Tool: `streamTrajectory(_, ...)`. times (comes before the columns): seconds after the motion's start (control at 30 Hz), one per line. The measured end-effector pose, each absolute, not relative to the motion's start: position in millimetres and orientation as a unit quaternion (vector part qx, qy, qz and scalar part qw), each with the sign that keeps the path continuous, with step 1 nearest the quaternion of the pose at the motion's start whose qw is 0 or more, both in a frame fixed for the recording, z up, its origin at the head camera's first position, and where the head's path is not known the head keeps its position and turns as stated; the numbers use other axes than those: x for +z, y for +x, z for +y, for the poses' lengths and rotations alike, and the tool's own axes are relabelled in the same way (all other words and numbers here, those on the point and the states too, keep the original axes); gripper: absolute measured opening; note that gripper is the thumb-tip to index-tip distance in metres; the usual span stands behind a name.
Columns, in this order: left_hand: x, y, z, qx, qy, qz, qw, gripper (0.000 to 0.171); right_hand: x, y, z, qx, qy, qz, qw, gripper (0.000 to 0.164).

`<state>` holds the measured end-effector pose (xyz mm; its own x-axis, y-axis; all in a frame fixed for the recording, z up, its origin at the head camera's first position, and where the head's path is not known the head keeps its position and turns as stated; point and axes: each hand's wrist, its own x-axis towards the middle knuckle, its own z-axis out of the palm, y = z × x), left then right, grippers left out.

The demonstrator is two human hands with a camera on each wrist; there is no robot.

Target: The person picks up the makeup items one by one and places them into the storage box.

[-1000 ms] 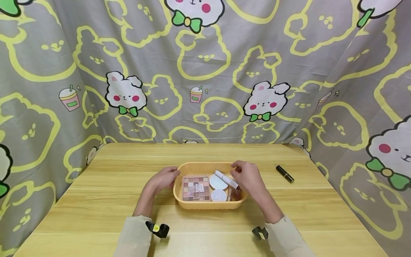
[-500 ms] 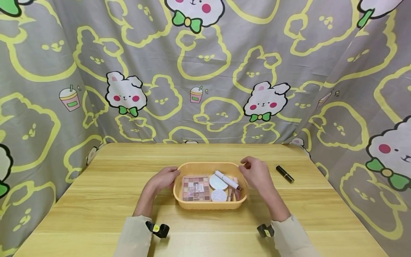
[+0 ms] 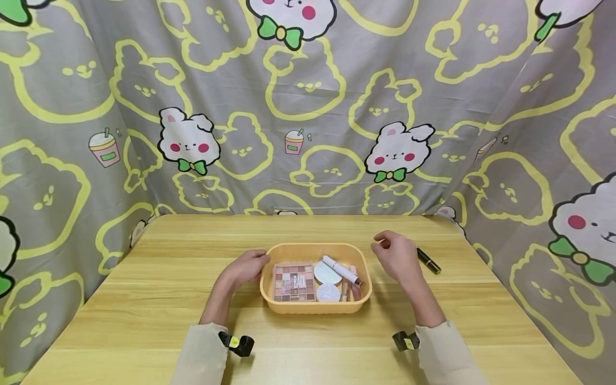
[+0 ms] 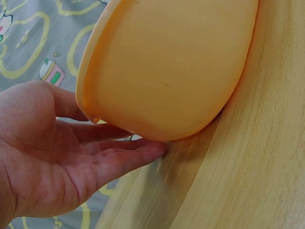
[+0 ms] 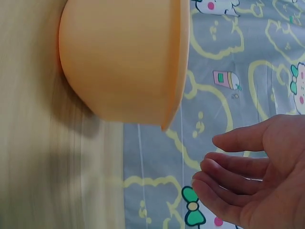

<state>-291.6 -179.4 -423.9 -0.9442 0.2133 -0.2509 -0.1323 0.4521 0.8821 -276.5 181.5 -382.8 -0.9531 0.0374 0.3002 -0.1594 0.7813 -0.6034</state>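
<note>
A yellow-orange plastic basket [image 3: 315, 307] stands on the table before me. My left hand [image 3: 247, 266] holds its left end, thumb at the rim and fingers along the outer wall in the left wrist view. In the basket lie an eyeshadow palette [image 3: 293, 283], a round compact [image 3: 327, 274] with a white tube [image 3: 340, 268] across it, a second round compact [image 3: 329, 293] and small slim tubes [image 3: 355, 289] at the right end. My right hand [image 3: 398, 259] hovers off the basket's right end, its fingers loosely bent with nothing between them.
A black lipstick-like tube [image 3: 428, 261] with gold trim lies on the wooden table [image 3: 202, 230] just right of my right hand. A grey curtain [image 3: 240, 133] with cartoon animals hangs behind and on both sides.
My right hand has drawn back from over the basket's right end, moving rightward toward the black tube. The left hand and the basket have stayed put.
</note>
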Motion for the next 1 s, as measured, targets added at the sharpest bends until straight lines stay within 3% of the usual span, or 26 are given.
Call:
streamTrajectory(0.7, -425, -291, -180, 0.521, 0.025, 0.837, 0.166, 0.054, -388, -285, 232, 0.317, -0.038, -0.932, 0.173, 0.031)
streamTrajectory(1.0, -422, -291, -180, 0.53, 0.034, 0.831, 0.164, 0.048, -393, -290, 245, 0.327, -0.065, -0.932, 0.139, 0.038)
